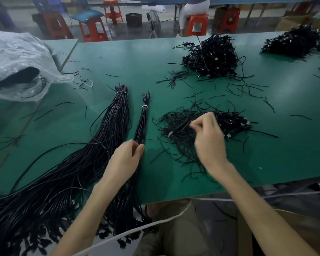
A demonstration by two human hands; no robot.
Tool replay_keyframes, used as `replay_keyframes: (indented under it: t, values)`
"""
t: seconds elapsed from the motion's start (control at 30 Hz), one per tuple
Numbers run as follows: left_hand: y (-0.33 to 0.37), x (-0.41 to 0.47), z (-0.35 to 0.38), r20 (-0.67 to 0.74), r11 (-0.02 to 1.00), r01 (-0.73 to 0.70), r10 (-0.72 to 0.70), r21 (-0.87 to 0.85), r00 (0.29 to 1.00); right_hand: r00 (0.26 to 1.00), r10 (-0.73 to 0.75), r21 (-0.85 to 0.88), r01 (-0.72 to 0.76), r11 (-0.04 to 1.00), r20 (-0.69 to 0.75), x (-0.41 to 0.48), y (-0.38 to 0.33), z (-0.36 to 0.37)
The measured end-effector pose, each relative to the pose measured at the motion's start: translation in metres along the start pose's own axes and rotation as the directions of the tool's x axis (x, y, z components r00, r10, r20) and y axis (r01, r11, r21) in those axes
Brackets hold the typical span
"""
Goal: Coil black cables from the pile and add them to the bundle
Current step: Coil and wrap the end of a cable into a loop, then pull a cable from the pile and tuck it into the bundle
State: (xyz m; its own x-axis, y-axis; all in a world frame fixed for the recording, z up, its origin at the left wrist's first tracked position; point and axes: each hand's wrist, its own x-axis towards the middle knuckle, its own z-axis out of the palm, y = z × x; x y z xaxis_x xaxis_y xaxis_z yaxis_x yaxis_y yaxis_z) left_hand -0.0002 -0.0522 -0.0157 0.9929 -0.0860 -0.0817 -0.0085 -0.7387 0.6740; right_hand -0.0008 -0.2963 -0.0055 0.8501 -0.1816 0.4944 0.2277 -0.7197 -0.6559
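A loose pile of black cables (227,120) lies on the green table (118,58) in front of me. My right hand (209,137) is over this pile and pinches one black cable (181,127) whose metal plug points left. Left of the pile lies a thin tied bundle (143,122) with a white tie near its far end. My left hand (127,157) grips the near part of this thin bundle. Further left is a thick tied bundle (107,132) that fans out over the table's front edge.
Two more heaps of black cables (212,56) (294,42) sit at the back right. Short cable scraps (248,89) are scattered across the table. A clear plastic bag (17,60) with cables lies at the far left. Red stools (92,28) stand beyond.
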Motion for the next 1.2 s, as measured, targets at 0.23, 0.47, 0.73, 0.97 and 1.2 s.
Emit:
replay_keyframes:
  t: [0.23, 0.47, 0.73, 0.97, 1.2]
  values:
    - [-0.019, -0.006, 0.015, 0.019, 0.896, -0.055, 0.052, 0.441, 0.998, 0.873, 0.48, -0.053, -0.485, 0.873, -0.087, 0.061, 0.07, -0.043]
    - [-0.013, -0.002, 0.016, -0.062, 0.89, 0.027, 0.001, 0.456, 0.998, 0.893, 0.435, -0.152, -0.417, 0.896, 0.114, 0.025, 0.06, -0.018]
    - [-0.019, 0.002, 0.014, -0.061, 0.905, 0.065, -0.043, 0.42, 0.997, 0.849, 0.273, -0.061, -0.276, 0.959, 0.451, -0.021, 0.001, 0.033]
    - [-0.028, 0.004, 0.019, -0.048, 0.906, 0.001, 0.021, 0.424, 0.999, 0.71, 0.303, -0.228, -0.202, 0.953, 0.636, -0.035, -0.056, 0.091]
    - [-0.045, 0.0, 0.013, 0.028, 0.97, -0.042, 0.037, 0.239, 0.999, 0.662, 0.365, -0.262, -0.254, 0.931, 0.655, -0.021, -0.068, 0.113]
